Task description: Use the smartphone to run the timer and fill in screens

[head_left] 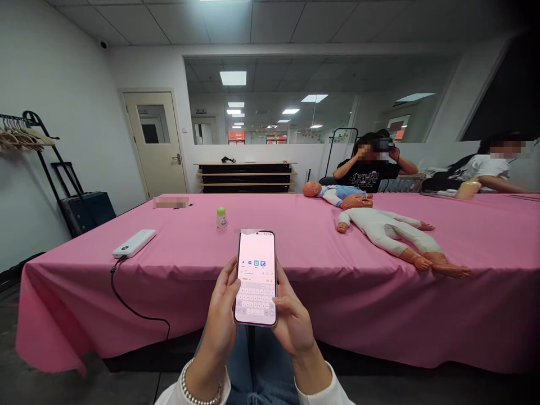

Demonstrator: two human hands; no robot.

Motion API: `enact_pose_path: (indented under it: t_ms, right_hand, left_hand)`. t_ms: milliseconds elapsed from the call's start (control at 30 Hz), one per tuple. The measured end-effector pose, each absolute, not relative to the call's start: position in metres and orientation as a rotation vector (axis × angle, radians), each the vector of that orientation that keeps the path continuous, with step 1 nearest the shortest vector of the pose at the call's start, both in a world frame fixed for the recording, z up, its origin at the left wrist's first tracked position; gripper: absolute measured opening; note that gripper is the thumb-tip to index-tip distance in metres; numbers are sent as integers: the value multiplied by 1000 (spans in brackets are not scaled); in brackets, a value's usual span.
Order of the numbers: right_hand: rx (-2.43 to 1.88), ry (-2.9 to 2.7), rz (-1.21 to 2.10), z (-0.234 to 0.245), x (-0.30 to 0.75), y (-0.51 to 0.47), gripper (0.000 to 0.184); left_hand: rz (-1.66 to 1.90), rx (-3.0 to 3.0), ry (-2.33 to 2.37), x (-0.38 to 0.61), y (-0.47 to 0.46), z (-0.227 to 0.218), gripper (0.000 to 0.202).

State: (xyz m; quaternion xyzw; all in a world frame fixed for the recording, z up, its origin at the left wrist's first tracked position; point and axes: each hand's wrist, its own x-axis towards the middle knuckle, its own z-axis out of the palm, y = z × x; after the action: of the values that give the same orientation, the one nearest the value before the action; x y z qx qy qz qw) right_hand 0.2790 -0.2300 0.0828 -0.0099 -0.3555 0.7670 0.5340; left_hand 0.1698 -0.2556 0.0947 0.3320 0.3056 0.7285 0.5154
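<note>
Head cam, only one view here, and it's looking down the front of a long bench (pixel 63 304) covered in a shiny pink cloth that falls in soft folds over the edge. Both hands are busy with a smartphone (pixel 255 278). The left hand (pixel 221 304) curls around the phone's left long edge, and the right hand (pixel 293 323) cradles the right edge, sitting a bit lower. So both are closed on it, neither one open or free. The phone's long axis points pretty much straight out from the person, tipped just slightly, with the glossy screen facing up and a pale pink on-screen keyboard showing. It's held over the lap, above blue jeans (pixel 257 365), not resting on the bench.

There's a beaded metal bracelet (pixel 202 385) on the left wrist. Out on the cloth, left of the phone, sits a white power bank (pixel 134 243) with a black cable (pixel 126 304) dropping off the edge, plus a small bottle with a green cap (pixel 221 217). Off to the right lie two vinyl baby manikins, one in a white suit (pixel 388 239) and one in a blue top (pixel 340 194). Neither hand is near them. Across the bench, a person (pixel 367 171) has both hands up at a dark headset, and another person (pixel 476 174) sits further right.
</note>
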Motion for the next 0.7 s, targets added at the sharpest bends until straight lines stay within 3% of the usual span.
enact_pose_path:
  t_ms: [100, 367, 600, 700]
  right_hand:
    - [-28, -850, 1816, 82, 278, -229, 63]
    - [-18, -850, 1834, 79, 280, -227, 81]
    - [-4, -864, 1842, 76, 278, -227, 77]
    - [-22, -863, 1834, 77, 278, -228, 74]
  left_hand:
    - [1756, 826, 739, 169, -254, 93, 51]
    - [1739, 853, 828, 165, -251, 95, 47]
    - [1757, 855, 932, 164, -241, 95, 57]
    - [1766, 864, 934, 163, -243, 95, 52]
